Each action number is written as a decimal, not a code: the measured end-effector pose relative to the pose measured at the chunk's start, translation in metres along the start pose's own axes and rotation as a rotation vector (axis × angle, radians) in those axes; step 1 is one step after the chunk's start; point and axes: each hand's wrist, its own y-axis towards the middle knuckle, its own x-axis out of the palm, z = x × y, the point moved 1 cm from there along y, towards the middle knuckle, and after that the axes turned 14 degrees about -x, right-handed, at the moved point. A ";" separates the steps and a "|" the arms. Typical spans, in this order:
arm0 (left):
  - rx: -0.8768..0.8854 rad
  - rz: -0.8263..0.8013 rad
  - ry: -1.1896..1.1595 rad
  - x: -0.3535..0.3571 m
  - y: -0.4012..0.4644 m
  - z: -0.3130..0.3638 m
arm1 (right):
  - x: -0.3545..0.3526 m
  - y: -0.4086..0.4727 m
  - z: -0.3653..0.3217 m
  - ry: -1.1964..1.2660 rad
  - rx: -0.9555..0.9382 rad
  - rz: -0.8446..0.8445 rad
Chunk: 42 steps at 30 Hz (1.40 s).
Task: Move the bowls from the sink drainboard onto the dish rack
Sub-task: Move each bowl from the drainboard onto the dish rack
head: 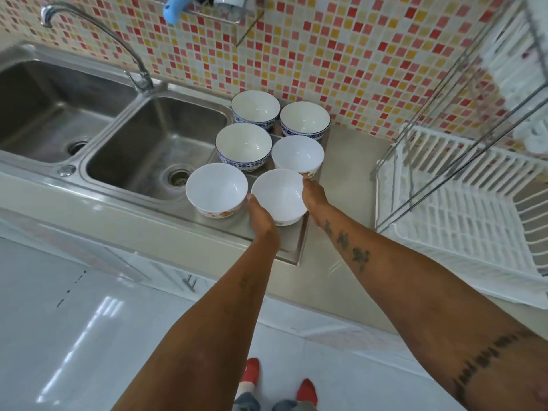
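Several bowls stand upright on the steel drainboard (292, 247), right of the sink. Three at the back have blue patterns, among them one (243, 145) in the middle row. The front ones are white with orange flowers. My left hand (261, 216) and my right hand (313, 195) grip the nearest white bowl (278, 195) by its two sides. Another white bowl (216, 188) stands just left of it, and a third (297, 152) behind it. The white plastic dish rack (462, 209) sits on the counter to the right, with nothing in it.
A double steel sink (154, 143) with a curved tap (98, 34) lies to the left. A metal wire frame (450, 114) rises over the dish rack. A mosaic tile wall stands behind. The beige counter (353, 179) separates drainboard and rack.
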 end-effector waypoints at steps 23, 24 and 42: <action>0.028 -1.008 0.493 0.150 -0.298 0.070 | -0.223 -0.154 -0.288 0.033 -1.102 0.473; 0.000 -1.074 0.525 0.157 -0.304 0.060 | -0.241 -0.161 -0.285 0.042 -1.132 0.502; 0.628 -0.968 1.180 0.330 -0.362 -0.136 | -0.519 -0.194 -0.156 0.098 -0.609 0.512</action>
